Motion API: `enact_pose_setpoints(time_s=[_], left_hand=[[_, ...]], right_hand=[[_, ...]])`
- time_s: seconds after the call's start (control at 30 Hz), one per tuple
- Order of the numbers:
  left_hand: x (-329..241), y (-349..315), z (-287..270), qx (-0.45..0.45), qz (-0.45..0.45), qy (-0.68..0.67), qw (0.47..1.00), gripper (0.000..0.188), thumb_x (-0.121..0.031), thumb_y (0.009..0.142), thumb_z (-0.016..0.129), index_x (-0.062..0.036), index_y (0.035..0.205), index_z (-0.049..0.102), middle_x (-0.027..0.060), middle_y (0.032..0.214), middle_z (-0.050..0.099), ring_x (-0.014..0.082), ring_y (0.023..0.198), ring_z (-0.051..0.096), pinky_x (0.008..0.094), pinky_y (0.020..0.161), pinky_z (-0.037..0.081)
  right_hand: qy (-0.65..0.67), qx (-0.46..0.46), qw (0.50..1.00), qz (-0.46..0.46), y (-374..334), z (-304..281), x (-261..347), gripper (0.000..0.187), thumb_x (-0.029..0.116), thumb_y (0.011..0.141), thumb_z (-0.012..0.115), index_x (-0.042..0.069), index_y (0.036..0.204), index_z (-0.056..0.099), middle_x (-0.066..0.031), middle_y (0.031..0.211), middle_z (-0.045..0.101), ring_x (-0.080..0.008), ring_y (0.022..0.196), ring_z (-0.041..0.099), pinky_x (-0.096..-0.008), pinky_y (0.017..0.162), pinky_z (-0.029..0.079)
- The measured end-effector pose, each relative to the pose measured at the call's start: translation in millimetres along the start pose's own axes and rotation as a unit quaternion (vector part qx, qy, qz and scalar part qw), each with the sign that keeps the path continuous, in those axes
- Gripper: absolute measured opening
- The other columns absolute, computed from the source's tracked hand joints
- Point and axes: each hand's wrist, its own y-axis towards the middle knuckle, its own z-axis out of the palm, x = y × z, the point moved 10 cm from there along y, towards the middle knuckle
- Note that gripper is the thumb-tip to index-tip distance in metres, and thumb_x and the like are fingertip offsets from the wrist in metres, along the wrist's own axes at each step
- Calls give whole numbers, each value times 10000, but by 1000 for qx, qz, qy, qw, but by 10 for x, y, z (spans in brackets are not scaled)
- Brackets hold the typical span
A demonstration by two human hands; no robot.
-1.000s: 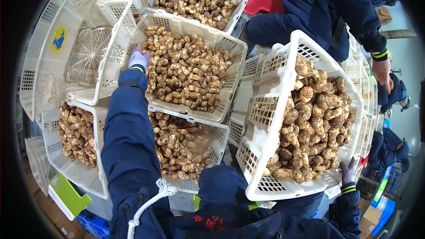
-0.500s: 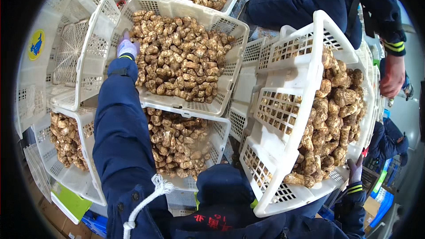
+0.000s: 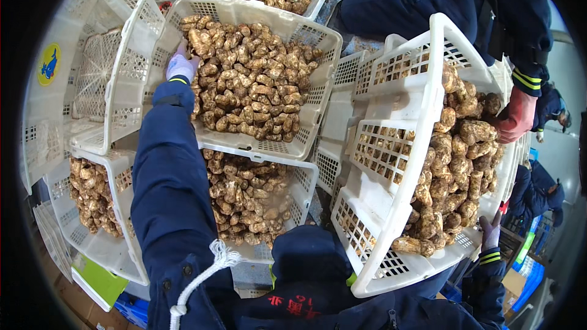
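My gloved left hand (image 3: 183, 66) is at the left side of the heap of knobbly brown-and-cream pieces (image 3: 251, 79) in a white plastic crate (image 3: 241, 147). Its thumb and fingers close around a piece (image 3: 198, 43) at the heap's edge; the fingertips are partly hidden. Far to the right, my gloved right hand (image 3: 490, 233) is beside the lower right edge of another white crate (image 3: 422, 140), fingers stretched and apart. That crate holds more of the same pieces (image 3: 461, 165).
Another person's hand (image 3: 515, 120) in a reddish glove touches the right crate's pieces. Further filled crates stand behind and in front, including a near one (image 3: 304, 180). A crate (image 3: 122, 79) stands at the left. Other people (image 3: 538, 192) are at the far right.
My left hand has moved slightly right from the crate's side and closed around a piece. The other person's hand has come down onto the right crate's pieces. My right hand has barely moved.
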Motion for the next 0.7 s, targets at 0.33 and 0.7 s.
enact_pose_setpoints(time_s=[0.33, 0.7], left_hand=[[-755, -230, 60, -62, 128, 235, 962, 710, -106, 740, 645, -244, 1368, 343, 73, 1470, 223, 329, 1227, 393, 446, 972, 380], [-621, -396, 235, -34, 125, 84, 988, 373, -116, 780, 604, -8, 1136, 575, 161, 1246, 530, 300, 1113, 528, 336, 950, 416]], right_hand=[[-6, -8, 1000, -7, -25, 13, 115, 721, 98, 743, 625, -4, 1371, 286, -94, 1113, 518, -159, 839, 535, -270, 667, 476], [-30, -10, 1000, -1, -60, 10, 157, 694, 97, 797, 605, -15, 1382, 249, -114, 1101, 528, -172, 851, 546, -285, 710, 486]])
